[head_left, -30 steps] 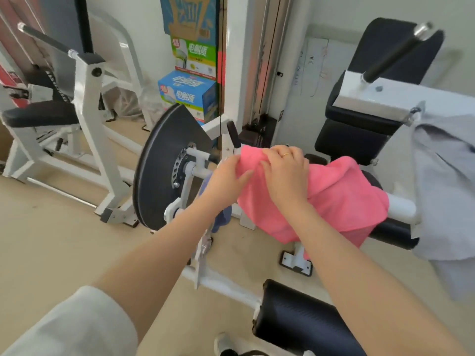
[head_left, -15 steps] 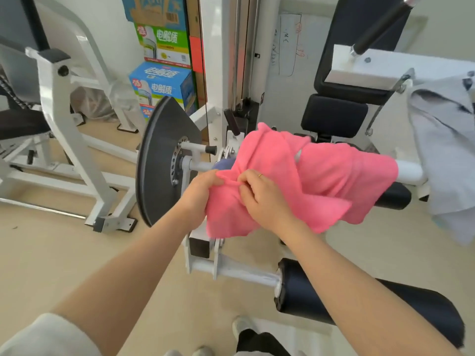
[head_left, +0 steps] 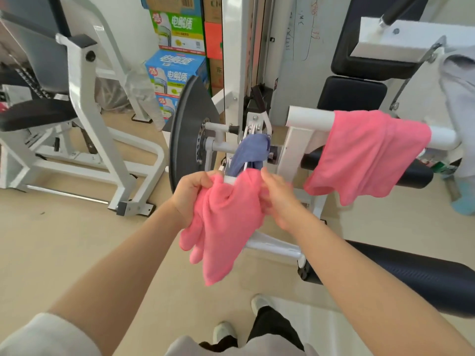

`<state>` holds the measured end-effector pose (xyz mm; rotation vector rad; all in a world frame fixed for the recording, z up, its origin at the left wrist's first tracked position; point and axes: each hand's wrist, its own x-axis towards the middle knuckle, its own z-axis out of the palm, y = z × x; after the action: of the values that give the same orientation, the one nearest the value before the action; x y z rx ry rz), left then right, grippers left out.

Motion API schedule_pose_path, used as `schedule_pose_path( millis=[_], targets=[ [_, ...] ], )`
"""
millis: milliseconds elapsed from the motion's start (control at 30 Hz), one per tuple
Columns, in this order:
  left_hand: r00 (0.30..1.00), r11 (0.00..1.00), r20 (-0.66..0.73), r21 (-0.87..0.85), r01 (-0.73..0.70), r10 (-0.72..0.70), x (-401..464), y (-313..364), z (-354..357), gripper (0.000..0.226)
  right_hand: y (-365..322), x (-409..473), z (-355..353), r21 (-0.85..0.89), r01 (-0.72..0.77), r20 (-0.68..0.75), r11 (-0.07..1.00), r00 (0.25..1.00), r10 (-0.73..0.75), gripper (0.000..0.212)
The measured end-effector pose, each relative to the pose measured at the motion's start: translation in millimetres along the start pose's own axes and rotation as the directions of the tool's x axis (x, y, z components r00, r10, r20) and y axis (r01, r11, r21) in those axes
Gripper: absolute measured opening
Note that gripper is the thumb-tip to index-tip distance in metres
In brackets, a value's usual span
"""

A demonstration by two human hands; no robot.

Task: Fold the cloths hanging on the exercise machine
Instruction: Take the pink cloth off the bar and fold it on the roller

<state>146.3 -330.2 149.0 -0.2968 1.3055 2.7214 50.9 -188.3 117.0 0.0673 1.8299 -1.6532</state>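
Note:
A pink cloth (head_left: 226, 224) hangs bunched between my hands in front of the exercise machine (head_left: 295, 147). My left hand (head_left: 191, 194) grips its upper left edge. My right hand (head_left: 279, 199), blurred, holds its upper right edge. A second pink cloth (head_left: 370, 155) hangs over the machine's white bar to the right. A blue cloth (head_left: 250, 152) is draped on the machine's axle just behind my hands. A grey cloth (head_left: 460, 98) hangs at the far right edge.
A black weight disc (head_left: 185, 140) stands left of the blue cloth. A black padded roller (head_left: 411, 281) lies low on the right. Another white machine frame (head_left: 84, 119) fills the left. Cardboard boxes (head_left: 177, 50) are stacked against the back wall.
The one pink bundle on the bar has come apart: I pulled one pink cloth down and toward me, the other stays hanging on the bar. The blue cloth is now uncovered.

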Motion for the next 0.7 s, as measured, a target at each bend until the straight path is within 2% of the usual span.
schedule_pose_path(
  millis=[33,100,133,200,267,300,333,367,400,433,467,500,533,567,600,633,700],
  targets=[
    [1.0,1.0,0.019,0.005,0.023,-0.023,-3,-6,0,0.023,4,-4,1,0.137,-0.119,0.111,0.983,0.988,0.104,0.036],
    [0.999,0.999,0.016,0.022,0.05,-0.05,-7,-17,-4,0.024,9,-9,-2,0.252,-0.215,0.208,0.944,0.964,0.164,0.032],
    [0.998,0.998,-0.015,0.029,0.059,-0.058,-7,-22,-5,0.02,11,-11,-4,0.245,-0.226,0.217,0.943,0.96,0.174,0.025],
    [0.995,0.996,-0.058,0.031,0.08,-0.078,-8,-28,-9,0.008,16,-16,-2,0.08,-0.19,0.18,0.979,0.968,0.173,0.013],
    [0.976,0.961,-0.007,0.17,0.217,-0.219,-12,-27,-8,0.009,18,-20,3,0.015,-0.112,0.101,0.994,0.989,0.11,0.018],
    [0.94,0.887,0.04,0.346,0.306,-0.339,-14,-25,-6,0.009,17,-22,4,0.053,-0.089,0.066,0.995,0.994,0.085,0.023],
    [0.89,0.746,0.053,0.568,0.347,-0.453,-16,-22,-3,0.01,15,-25,5,0.095,-0.06,0.067,0.994,0.996,0.054,0.025],
    [0.858,0.57,0.025,0.757,0.319,-0.513,-14,-21,-1,0.013,13,-27,4,0.111,-0.03,0.104,0.993,0.994,0.018,0.026],
    [0.881,0.426,-0.014,0.872,0.242,-0.472,-11,-19,2,0.016,11,-29,4,0.084,0.004,0.147,0.996,0.989,-0.016,0.026],
    [0.938,0.376,-0.023,0.913,0.161,-0.346,-6,-18,5,0.02,11,-31,2,0.051,0.028,0.179,0.998,0.983,-0.036,0.026],
    [0.984,0.4,-0.036,0.91,0.105,-0.176,-2,-17,8,0.023,13,-32,-2,0.019,0.051,0.194,0.999,0.979,-0.054,0.027],
    [0.998,0.474,-0.06,0.879,0.048,0.01,3,-14,11,0.026,15,-33,-6,-0.014,0.066,0.197,0.998,0.978,-0.062,0.027],
    [0.981,0.539,-0.072,0.841,-0.037,0.18,7,-11,13,0.029,16,-35,-10,-0.042,0.064,0.201,0.997,0.978,-0.054,0.025],
    [0.955,0.545,-0.044,0.828,-0.13,0.293,10,-8,15,0.031,16,-37,-15,-0.062,0.047,0.226,0.997,0.973,-0.032,0.021],
    [0.943,0.491,0.023,0.85,-0.194,0.333,12,-6,18,0.032,15,-40,-19,-0.093,0.041,0.272,0.995,0.962,-0.014,0.018],
    [0.95,0.418,0.116,0.878,-0.235,0.29,14,-6,20,0.034,13,-43,-25,-0.129,0.05,0.325,0.99,0.946,-0.005,0.019],
    [0.97,0.347,0.241,0.907,-0.238,0.034,16,-10,26,0.034,7,-49,-34,-0.177,0.08,0.425,0.981,0.905,0.003,0.025]
  ],
)
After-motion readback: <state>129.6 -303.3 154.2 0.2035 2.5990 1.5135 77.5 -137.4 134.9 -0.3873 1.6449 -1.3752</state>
